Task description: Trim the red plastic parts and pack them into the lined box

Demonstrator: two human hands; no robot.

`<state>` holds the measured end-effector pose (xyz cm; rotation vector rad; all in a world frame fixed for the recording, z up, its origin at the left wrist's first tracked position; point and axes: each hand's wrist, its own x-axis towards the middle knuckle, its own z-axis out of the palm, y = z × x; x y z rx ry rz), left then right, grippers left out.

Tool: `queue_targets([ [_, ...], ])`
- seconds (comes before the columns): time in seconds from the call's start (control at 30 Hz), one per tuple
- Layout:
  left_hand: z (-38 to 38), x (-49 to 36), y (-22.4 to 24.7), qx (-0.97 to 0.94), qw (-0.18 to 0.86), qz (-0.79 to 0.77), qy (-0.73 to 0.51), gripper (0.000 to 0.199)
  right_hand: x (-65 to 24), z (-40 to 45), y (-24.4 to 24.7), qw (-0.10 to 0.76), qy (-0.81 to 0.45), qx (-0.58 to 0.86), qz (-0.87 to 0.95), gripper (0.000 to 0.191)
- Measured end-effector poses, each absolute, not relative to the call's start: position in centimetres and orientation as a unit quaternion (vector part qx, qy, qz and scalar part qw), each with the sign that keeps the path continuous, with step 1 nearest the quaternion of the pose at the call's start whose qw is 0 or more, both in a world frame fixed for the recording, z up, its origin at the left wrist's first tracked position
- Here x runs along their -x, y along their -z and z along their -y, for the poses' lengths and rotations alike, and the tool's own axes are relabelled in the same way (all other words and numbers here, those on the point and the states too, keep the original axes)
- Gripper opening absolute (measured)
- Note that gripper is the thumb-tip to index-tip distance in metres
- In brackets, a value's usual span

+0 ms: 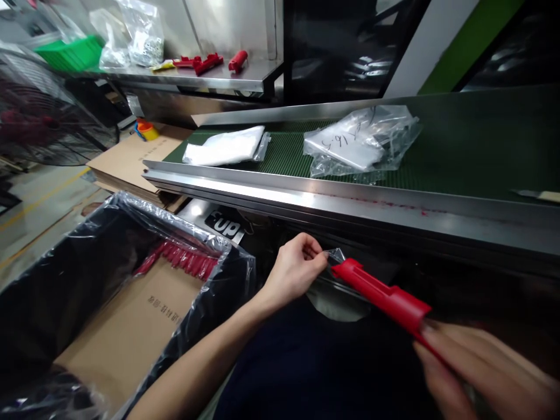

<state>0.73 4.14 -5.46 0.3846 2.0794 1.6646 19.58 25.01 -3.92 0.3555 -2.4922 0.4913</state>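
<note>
My left hand point(298, 265) pinches the edge of a small clear plastic bag point(336, 255) between thumb and fingers. Right beside it is the narrow end of a long red plastic part point(385, 291), shaped like a half-tube housing. Whether that end is inside the bag's mouth or only touching it, I cannot tell. Closed round the part's wide end, my right hand point(472, 361) holds it slanting up to the left; this hand is partly blurred. Both hands are in front of the conveyor's metal edge point(306, 195).
On the green belt point(286, 151) lie a stack of white bags point(223, 146), a marked clear bag point(350, 143) and a knife-like tool point(540, 195). A lined bin point(210, 233) at left holds bagged red parts point(186, 259) and cardboard point(135, 326). Red parts point(207, 63) rest on a steel shelf point(245, 81).
</note>
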Motion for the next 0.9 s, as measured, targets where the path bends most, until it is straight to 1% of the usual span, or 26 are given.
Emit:
queue_targets([
  [0.07, -4.1, -1.3, 5.3, -0.137, 0.247, -0.730, -0.622, 0.014, -19.1, -23.3, 3.2, 0.289, -0.128, -0.198, 0.928, 0.041],
  [0.13, -4.0, -1.9, 4.9, -0.144, 0.267, -0.706, -0.640, 0.015, -18.5, -22.0, 2.6, 0.282, -0.094, -0.205, 0.932, 0.038],
  [0.23, -3.7, -2.3, 4.4, -0.161, 0.276, -0.678, -0.662, 0.016, -18.2, -21.5, 2.4, 0.255, -0.098, -0.190, 0.943, 0.033],
  [0.3, -3.4, -2.5, 4.2, -0.170, 0.261, -0.673, -0.671, 0.016, -18.1, -21.9, 2.6, 0.218, -0.095, -0.217, 0.947, 0.035],
  [0.4, -2.8, -3.0, 3.9, -0.187, 0.217, -0.690, -0.665, 0.010, -17.3, -22.5, 2.6, 0.176, -0.060, -0.302, 0.935, 0.041],
  [0.47, -2.5, -3.8, 3.7, -0.199, 0.171, -0.709, -0.655, 0.008, -16.6, -22.0, 2.4, 0.200, -0.056, -0.317, 0.925, 0.036],
  [0.5, -2.3, -4.4, 3.7, -0.202, 0.146, -0.715, -0.653, 0.009, -16.2, -21.4, 2.2, 0.225, -0.064, -0.304, 0.923, 0.031],
  [0.57, -2.2, -5.6, 4.0, -0.197, 0.098, -0.721, -0.657, 0.009, -15.8, -19.8, 2.1, 0.289, -0.103, -0.230, 0.924, 0.024],
  [0.67, -2.2, -7.2, 4.9, -0.166, 0.062, -0.719, -0.672, 0.008, -16.0, -16.8, 2.6, 0.357, -0.187, -0.030, 0.915, 0.021],
  [0.73, -2.3, -8.1, 5.7, -0.137, 0.051, -0.721, -0.677, 0.008, -16.3, -15.0, 3.2, 0.352, -0.252, 0.118, 0.894, 0.017],
  [0.8, -2.3, -8.7, 6.4, -0.119, 0.040, -0.723, -0.680, 0.009, -16.3, -13.9, 3.9, 0.316, -0.327, 0.217, 0.864, 0.019],
  [0.83, -2.3, -8.8, 6.5, -0.120, 0.033, -0.722, -0.680, 0.009, -16.2, -13.6, 4.1, 0.305, -0.352, 0.234, 0.853, 0.020],
  [0.9, -2.0, -8.9, 6.5, -0.143, 0.008, -0.718, -0.681, 0.010, -15.5, -13.9, 4.5, 0.304, -0.369, 0.186, 0.859, 0.018],
])
